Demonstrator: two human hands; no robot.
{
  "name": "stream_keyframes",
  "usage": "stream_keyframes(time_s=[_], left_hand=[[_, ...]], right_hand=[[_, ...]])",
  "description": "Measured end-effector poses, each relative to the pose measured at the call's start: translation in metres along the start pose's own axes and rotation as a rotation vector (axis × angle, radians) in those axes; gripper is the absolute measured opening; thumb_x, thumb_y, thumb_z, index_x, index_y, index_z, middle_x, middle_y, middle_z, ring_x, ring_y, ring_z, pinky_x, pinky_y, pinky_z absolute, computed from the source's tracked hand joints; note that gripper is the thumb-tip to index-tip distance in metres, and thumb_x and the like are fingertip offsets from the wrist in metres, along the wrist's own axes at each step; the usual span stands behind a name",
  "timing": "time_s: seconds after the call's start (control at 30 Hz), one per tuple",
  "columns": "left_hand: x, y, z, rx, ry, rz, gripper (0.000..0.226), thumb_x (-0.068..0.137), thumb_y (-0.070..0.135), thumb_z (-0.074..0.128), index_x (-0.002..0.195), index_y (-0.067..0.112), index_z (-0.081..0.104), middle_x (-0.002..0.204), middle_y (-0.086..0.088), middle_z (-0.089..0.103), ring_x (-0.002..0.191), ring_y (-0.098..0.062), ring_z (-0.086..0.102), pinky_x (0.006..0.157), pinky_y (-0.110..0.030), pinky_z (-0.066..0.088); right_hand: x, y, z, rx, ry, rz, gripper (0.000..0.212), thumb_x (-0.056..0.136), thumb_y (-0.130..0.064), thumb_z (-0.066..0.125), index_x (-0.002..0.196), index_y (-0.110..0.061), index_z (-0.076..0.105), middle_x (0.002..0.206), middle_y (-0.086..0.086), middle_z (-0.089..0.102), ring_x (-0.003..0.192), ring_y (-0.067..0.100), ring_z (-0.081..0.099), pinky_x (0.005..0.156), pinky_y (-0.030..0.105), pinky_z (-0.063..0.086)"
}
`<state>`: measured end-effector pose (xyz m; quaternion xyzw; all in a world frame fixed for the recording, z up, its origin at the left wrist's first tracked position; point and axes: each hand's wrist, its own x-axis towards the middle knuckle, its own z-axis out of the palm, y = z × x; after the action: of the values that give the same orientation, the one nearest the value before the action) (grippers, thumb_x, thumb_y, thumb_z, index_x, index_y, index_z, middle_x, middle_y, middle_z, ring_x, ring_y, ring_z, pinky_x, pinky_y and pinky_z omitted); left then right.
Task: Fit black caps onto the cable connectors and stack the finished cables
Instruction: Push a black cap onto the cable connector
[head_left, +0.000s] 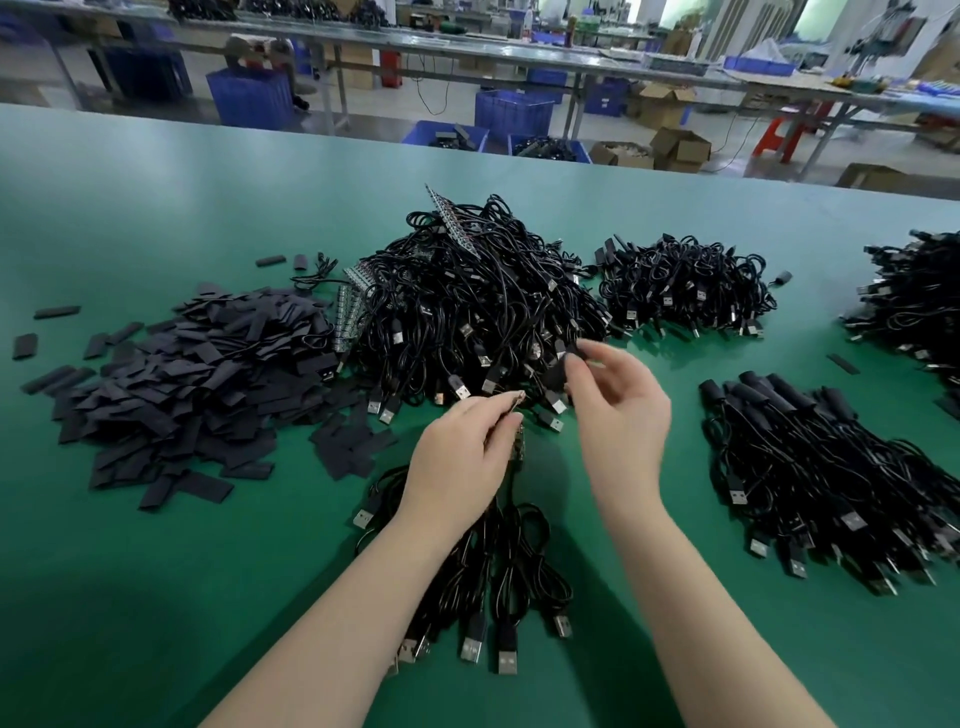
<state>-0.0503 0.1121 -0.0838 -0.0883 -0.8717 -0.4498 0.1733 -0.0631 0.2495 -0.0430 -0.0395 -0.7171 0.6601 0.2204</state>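
Observation:
My left hand (462, 457) pinches the small circuit-board connector end of a bunch of black cables (498, 566) whose USB plugs trail toward me on the green table (130, 597). My right hand (618, 410) hovers just right of it and pinches a small black cap (571, 356) between thumb and fingertips. A heap of flat black caps (192, 384) lies at the left. A large tangle of uncapped cables (478, 306) sits straight ahead. A stack of capped cables (826, 478) lies at the right.
Two more cable piles sit further off, one at the back right (685, 286) and one at the far right edge (914, 301). Loose caps are scattered near the left heap. Beyond the table's far edge stand blue crates (511, 117), cardboard boxes and other benches.

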Motion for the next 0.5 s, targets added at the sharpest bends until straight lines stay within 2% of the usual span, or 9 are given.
stream_keyframes(time_s=[0.07, 0.13, 0.3, 0.5], left_hand=[[-0.001, 0.001, -0.001, -0.004, 0.009, -0.001, 0.029, 0.100, 0.027, 0.051, 0.125, 0.022, 0.065, 0.112, 0.012, 0.065, 0.103, 0.002, 0.055, 0.086, -0.007, 0.042], [-0.003, 0.001, -0.002, -0.001, 0.003, 0.020, 0.027, 0.100, 0.025, 0.051, 0.121, 0.020, 0.068, 0.107, 0.011, 0.067, 0.100, 0.001, 0.058, 0.086, -0.016, 0.047], [-0.004, 0.005, 0.000, 0.035, -0.025, 0.062, 0.025, 0.098, 0.023, 0.056, 0.118, 0.019, 0.070, 0.110, 0.010, 0.069, 0.104, 0.001, 0.056, 0.087, -0.007, 0.043], [-0.005, 0.005, 0.001, 0.028, -0.063, 0.069, 0.024, 0.091, 0.030, 0.065, 0.114, 0.026, 0.071, 0.106, 0.015, 0.068, 0.102, 0.003, 0.058, 0.090, -0.016, 0.046]], right_hand=[[-0.001, 0.018, -0.008, 0.001, -0.050, 0.111, 0.012, 0.091, -0.017, 0.070, 0.098, -0.026, 0.073, 0.083, -0.004, 0.073, 0.076, 0.008, 0.068, 0.073, 0.026, 0.056], [-0.005, 0.030, -0.015, 0.007, -0.090, 0.189, 0.012, 0.090, -0.016, 0.072, 0.095, -0.026, 0.074, 0.080, -0.002, 0.074, 0.069, 0.009, 0.067, 0.071, 0.027, 0.057], [-0.015, 0.037, -0.022, 0.111, -0.124, 0.255, 0.009, 0.088, -0.013, 0.074, 0.093, -0.020, 0.076, 0.078, 0.001, 0.075, 0.068, 0.012, 0.070, 0.064, 0.019, 0.054], [-0.022, 0.034, -0.023, 0.252, -0.082, 0.329, 0.008, 0.087, -0.008, 0.074, 0.087, -0.016, 0.075, 0.080, 0.007, 0.075, 0.074, 0.017, 0.072, 0.062, 0.021, 0.055]])
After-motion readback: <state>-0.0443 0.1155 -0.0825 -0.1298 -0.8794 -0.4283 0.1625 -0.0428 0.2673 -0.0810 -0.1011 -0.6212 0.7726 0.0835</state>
